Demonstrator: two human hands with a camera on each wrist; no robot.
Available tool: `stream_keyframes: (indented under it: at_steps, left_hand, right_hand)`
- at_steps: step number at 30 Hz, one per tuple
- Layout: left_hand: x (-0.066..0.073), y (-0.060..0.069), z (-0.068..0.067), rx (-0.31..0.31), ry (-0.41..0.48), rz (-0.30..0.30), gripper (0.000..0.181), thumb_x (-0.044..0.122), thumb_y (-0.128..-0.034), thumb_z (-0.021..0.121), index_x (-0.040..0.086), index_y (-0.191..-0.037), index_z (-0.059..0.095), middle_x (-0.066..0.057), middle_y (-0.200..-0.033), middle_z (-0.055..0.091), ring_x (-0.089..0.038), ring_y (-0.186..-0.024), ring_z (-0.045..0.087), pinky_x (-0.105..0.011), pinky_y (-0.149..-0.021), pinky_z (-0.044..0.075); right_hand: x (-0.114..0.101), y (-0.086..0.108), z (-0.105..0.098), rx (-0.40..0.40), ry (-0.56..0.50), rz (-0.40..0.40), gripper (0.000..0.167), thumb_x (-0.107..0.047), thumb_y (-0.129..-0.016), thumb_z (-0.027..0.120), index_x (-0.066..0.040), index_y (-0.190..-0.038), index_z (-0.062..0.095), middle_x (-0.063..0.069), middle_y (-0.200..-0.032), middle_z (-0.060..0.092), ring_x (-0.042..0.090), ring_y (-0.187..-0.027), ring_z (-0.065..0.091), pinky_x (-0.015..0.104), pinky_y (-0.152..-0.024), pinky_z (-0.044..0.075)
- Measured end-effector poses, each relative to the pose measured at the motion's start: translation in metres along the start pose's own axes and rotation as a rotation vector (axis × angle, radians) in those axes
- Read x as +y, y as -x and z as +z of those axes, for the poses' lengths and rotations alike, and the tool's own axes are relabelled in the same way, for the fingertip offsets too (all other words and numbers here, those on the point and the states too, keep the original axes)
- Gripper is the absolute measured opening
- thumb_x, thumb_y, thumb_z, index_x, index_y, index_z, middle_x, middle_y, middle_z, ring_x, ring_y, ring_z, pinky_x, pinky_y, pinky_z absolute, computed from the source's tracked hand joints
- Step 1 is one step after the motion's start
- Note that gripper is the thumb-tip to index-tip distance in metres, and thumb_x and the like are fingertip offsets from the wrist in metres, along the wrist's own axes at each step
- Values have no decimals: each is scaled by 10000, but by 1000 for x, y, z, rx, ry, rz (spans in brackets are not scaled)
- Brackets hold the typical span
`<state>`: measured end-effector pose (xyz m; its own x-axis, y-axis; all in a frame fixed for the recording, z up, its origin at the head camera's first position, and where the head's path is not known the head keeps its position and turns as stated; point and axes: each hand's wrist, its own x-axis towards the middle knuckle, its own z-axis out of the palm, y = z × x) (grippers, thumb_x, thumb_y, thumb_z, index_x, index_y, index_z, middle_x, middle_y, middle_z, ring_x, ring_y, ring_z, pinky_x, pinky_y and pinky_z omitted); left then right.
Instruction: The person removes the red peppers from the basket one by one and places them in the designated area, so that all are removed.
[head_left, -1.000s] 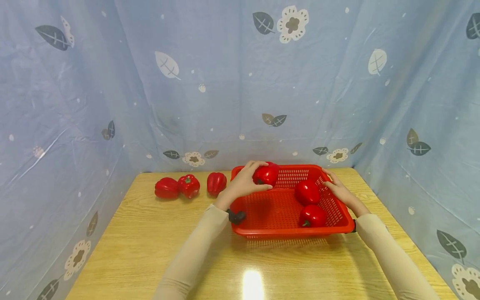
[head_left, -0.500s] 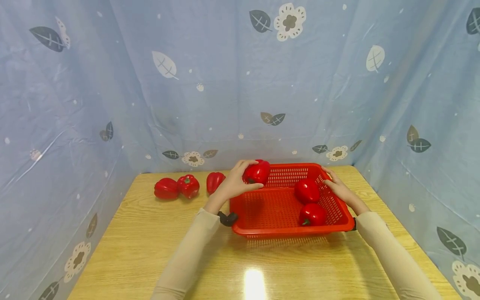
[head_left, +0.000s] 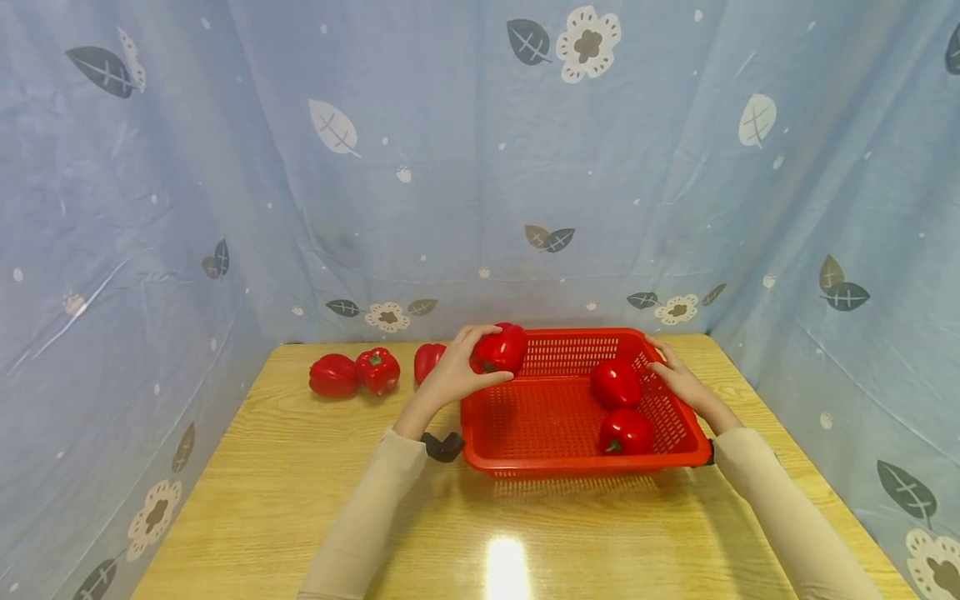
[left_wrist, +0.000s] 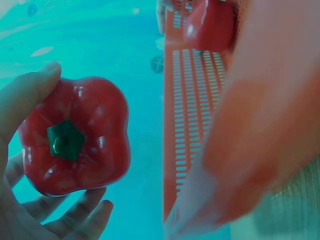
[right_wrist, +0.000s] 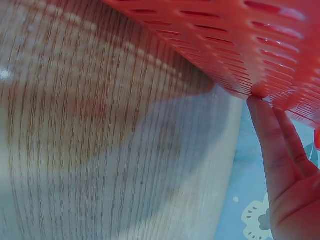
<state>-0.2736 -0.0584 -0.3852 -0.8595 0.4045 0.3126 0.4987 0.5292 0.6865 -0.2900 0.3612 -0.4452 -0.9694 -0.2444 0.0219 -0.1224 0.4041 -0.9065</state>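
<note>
Right, my left hand (head_left: 453, 371) has its grip clamped round a held pepper (left_wrist: 100, 145), thumb on one side and fingers on the other, at the far-left corner of the red basket (head_left: 540, 421); the wrist view shows it apart from the wall. At the basket's right side, the right hand (head_left: 682, 385) has its grip pinched on the rim. How far along? I'd judge about midway: left of the basket, the worktop (head_left: 262, 467) carries an outermost pepper (head_left: 333, 376), a middle pepper (head_left: 377, 371) touching it, and a nearest pepper (head_left: 429, 362) partly hidden by my left hand. A rear pepper (head_left: 617, 385) and a front pepper (head_left: 627, 432) sit in the basket's right half, and the one I'm holding isn't set down yet. Against a second ago, that held pepper and the left hand have slid leftward from further over the basket's interior; the right hand and the other five peppers look unmoved.
</note>
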Motion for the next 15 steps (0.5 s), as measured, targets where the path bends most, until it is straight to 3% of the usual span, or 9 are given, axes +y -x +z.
stream_keyframes:
  at_steps: [9, 15]
  left_hand:
    - [-7, 9, -7, 37, 26, -1, 680, 447, -708, 771, 289, -1290, 458, -12, -1313, 434, -241, -1162, 490, -475, -910, 464]
    - [-15, 13, -8, 40, 43, -37, 682, 435, -711, 773, 277, -1295, 457, -36, -1333, 422, -254, -1134, 487, -457, -862, 495]
  right_hand:
    - [-1, 3, 2, 7, -5, -11, 598, -143, -1005, 352, -30, -1474, -2, 356, -1398, 237, 90, -899, 598, 244, -705, 531]
    - [0, 3, 2, 1, -10, -13, 601, -167, -1006, 349, -49, -1477, -4, 358, -1388, 255, 88, -884, 607, 274, -703, 540]
